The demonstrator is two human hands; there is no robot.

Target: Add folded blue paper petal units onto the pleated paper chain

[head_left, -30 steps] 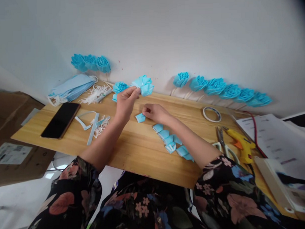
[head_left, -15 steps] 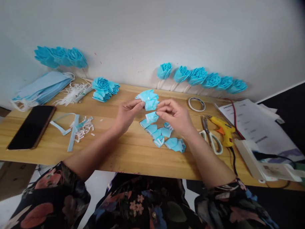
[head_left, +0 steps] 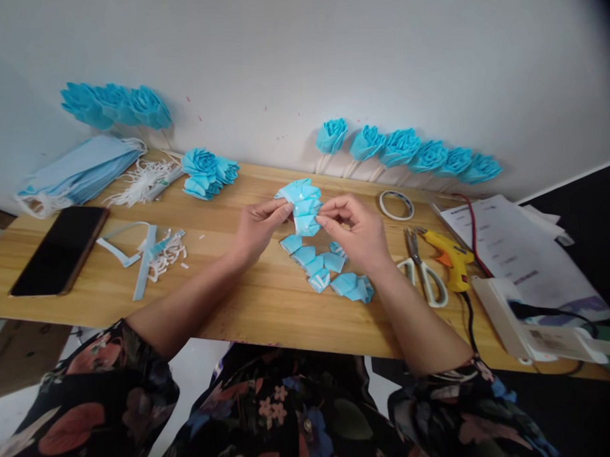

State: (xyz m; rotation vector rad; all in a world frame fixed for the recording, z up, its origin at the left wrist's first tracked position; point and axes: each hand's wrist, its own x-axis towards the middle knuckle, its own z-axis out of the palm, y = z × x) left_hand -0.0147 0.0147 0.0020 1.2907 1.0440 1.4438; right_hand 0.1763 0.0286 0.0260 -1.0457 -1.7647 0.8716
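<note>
Blue folded pieces [head_left: 307,207]: left hand [head_left: 262,230], fingers clamped on left edge; right hand [head_left: 358,233], likewise at right, contact partly hidden.

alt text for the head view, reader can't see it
A person's left hand and right hand pinch folded blue pieces above a wooden table. More pieces lie below; blue flowers line the wall behind, scissors and glue gun at right.

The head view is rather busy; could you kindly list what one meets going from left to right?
Black phone, pale blue strip, clustered blue flowers, left hand, held blue folded piece, right hand, white tape roll, scissors, yellow glue gun, papers.
</note>
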